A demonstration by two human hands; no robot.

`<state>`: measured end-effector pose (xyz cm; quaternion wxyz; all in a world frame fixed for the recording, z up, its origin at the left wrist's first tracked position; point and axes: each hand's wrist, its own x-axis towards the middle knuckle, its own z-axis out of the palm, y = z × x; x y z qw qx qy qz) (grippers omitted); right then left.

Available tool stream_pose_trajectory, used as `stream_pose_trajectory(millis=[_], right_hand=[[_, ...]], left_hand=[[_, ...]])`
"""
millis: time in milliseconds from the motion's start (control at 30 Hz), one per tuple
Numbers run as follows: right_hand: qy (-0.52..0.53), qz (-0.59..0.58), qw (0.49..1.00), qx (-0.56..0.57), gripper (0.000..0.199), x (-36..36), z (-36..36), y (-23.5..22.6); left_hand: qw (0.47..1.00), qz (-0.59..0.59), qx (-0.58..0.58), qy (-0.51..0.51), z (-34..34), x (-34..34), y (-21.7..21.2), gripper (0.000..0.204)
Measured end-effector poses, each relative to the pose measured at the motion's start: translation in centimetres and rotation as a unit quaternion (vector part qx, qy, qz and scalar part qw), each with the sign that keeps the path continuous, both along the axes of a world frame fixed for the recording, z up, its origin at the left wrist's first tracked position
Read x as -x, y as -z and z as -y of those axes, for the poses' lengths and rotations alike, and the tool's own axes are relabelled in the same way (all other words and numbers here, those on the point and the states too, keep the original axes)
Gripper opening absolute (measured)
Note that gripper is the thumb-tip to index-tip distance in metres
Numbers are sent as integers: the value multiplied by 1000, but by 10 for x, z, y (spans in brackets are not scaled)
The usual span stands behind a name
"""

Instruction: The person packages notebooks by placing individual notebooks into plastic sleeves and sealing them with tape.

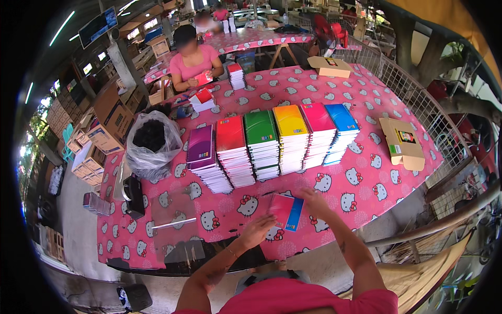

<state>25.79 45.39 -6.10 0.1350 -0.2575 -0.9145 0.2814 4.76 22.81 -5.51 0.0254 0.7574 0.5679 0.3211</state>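
Low over the near edge of the table, a pink spiral notebook (280, 207) overlaps a blue notebook (295, 216), which shows along its right side. The fingers of my left hand (258, 231) are closed on the lower left edge of the pink one. At the upper right corner of the blue one, my right hand (314, 202) grips with bent fingers. Just beyond stand tall stacks of spiral notebooks side by side: purple (201, 144), red (230, 133), green (260, 128), yellow (291, 121), pink (318, 117) and blue (341, 118).
A clear plastic bag of black coils (151, 137) sits left of the stacks, near a black box (134, 197) and a clear sheet (175, 225). Flattened cartons (401, 143) lie at right. Across the pink patterned table (361, 183), a co-worker (194, 62) handles red-covered pads.
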Motion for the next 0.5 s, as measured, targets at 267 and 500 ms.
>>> stream_pose_trajectory(millis=[267,500], right_hand=[[-137,91,977,-139,49,22,34,-21],[219,22,968,120,44,-5,57,8]], left_hand=[[953,221,-62,-197,6,7,-112,23],[998,25,-40,-34,32,-31,-42,28]])
